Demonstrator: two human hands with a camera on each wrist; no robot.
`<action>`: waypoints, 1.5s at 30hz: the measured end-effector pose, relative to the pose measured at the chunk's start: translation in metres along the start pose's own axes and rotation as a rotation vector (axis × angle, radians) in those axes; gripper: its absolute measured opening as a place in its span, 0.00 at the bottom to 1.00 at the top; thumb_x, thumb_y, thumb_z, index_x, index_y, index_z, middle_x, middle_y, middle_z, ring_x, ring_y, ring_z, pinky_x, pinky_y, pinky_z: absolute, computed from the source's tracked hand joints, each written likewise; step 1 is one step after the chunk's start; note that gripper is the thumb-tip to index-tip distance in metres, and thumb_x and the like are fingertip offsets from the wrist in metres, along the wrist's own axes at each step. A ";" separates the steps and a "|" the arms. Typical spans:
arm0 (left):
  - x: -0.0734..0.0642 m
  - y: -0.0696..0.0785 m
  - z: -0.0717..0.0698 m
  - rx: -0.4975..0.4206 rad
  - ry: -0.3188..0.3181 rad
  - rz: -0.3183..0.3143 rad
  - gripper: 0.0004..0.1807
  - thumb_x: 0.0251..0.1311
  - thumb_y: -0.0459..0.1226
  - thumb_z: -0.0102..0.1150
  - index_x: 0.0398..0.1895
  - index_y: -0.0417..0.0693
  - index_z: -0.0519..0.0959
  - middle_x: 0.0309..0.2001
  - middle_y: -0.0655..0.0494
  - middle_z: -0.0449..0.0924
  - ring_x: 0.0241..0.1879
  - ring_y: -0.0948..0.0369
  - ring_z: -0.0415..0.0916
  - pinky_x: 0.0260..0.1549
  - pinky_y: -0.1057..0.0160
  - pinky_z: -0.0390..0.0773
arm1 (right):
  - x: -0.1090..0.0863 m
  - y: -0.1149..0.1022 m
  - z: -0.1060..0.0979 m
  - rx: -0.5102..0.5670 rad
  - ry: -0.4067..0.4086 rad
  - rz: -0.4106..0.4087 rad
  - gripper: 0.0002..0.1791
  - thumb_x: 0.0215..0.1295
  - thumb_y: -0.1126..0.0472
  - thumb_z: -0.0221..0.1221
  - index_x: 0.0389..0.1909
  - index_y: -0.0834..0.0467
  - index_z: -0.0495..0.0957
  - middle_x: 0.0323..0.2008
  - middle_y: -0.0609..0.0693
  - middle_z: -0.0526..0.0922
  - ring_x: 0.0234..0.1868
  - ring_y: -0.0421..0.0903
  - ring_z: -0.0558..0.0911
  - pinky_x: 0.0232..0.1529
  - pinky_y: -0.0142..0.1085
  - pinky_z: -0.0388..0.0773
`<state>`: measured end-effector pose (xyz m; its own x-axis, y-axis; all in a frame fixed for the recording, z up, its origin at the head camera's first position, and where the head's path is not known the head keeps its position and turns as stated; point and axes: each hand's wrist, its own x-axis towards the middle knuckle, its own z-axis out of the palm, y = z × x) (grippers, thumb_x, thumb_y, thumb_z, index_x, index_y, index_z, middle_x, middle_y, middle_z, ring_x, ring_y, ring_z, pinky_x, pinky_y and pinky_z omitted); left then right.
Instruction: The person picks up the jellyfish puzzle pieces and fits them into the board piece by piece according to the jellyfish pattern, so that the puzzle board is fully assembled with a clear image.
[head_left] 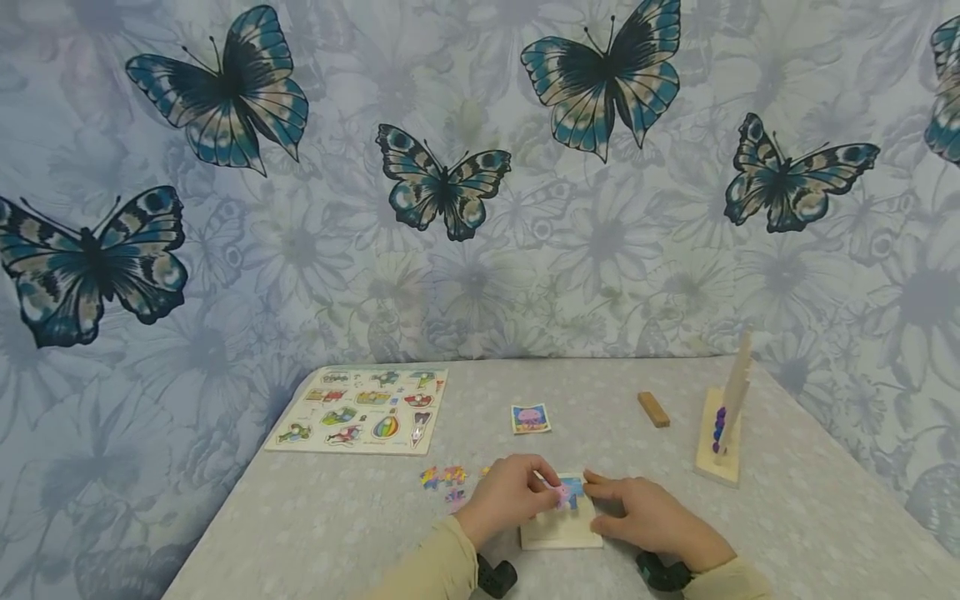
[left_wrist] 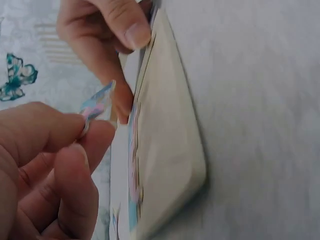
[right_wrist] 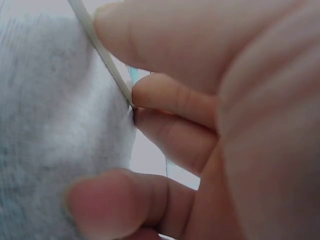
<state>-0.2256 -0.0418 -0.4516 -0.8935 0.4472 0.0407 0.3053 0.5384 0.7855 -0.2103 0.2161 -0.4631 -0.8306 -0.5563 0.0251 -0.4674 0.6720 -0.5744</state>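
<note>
My left hand [head_left: 508, 493] pinches a small jigsaw piece [left_wrist: 98, 106], blue and pink, between thumb and fingertips. It holds the piece above a pale wooden puzzle board [head_left: 562, 533]. Joined jigsaw pieces [head_left: 574, 492] with a blue and pink picture lie along the board's far side; the near part is bare wood. At the board's right edge rests my right hand [head_left: 652, 515], its thumb and fingers touching the edge. In the right wrist view, the fingertips [right_wrist: 150, 92] press against the thin side of the board [right_wrist: 107, 57].
Loose jigsaw pieces [head_left: 453, 475] lie left of my left hand. A pink-and-blue picture card [head_left: 530, 418] lies beyond the board. Farther left is a large picture puzzle board [head_left: 360, 412]. At right are a wooden block [head_left: 653, 409] and an upright wooden stand [head_left: 723, 433] with purple beads.
</note>
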 end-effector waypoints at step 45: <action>-0.001 -0.007 0.038 0.353 0.115 0.169 0.09 0.56 0.46 0.72 0.38 0.57 0.85 0.29 0.69 0.74 0.25 0.75 0.65 0.24 0.72 0.68 | -0.001 0.000 0.001 0.058 0.011 -0.003 0.31 0.67 0.51 0.67 0.66 0.63 0.77 0.71 0.60 0.73 0.19 0.33 0.59 0.28 0.30 0.69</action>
<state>-0.2141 -0.0190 -0.4813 -0.8460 0.4784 0.2355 0.5273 0.6853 0.5023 -0.2095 0.2166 -0.4640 -0.8327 -0.5526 0.0352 -0.4516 0.6410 -0.6206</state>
